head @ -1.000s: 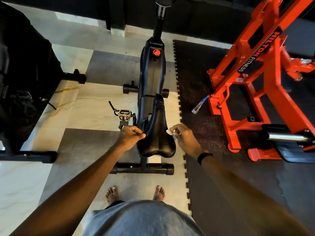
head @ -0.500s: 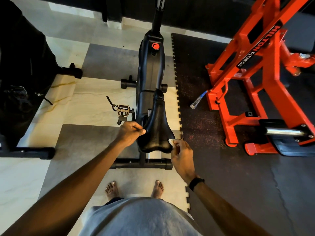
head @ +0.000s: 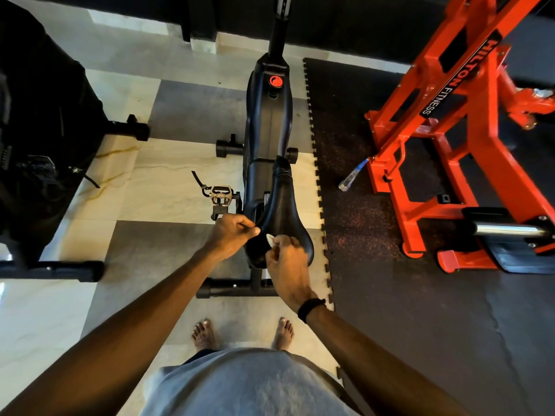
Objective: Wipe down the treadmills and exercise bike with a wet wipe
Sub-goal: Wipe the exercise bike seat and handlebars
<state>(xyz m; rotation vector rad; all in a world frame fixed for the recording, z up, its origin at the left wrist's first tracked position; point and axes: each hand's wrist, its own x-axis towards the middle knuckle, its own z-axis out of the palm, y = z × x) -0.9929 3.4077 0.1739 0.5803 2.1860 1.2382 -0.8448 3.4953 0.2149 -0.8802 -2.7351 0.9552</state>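
- Black exercise bike stands upright on pale marble and grey floor tiles, its black padded saddle nearest the person, rear stabiliser bar just ahead of their bare feet.
- Left hand: fingers curled, gripping left edge of saddle.
- Right hand: fingers curled, pinching small white wet wipe against rear of saddle; black band on that wrist.
- Wipe sits between the two hands, touching saddle surface.
- Metal pedal with strap sticks out on bike's left.
- Black interlocking rubber mat to the right, carrying orange steel gym machine lettered HILTON FITNESS.
- Clear plastic bottle with blue cap leans by orange frame.
- Dark machine at far left, type unclear.
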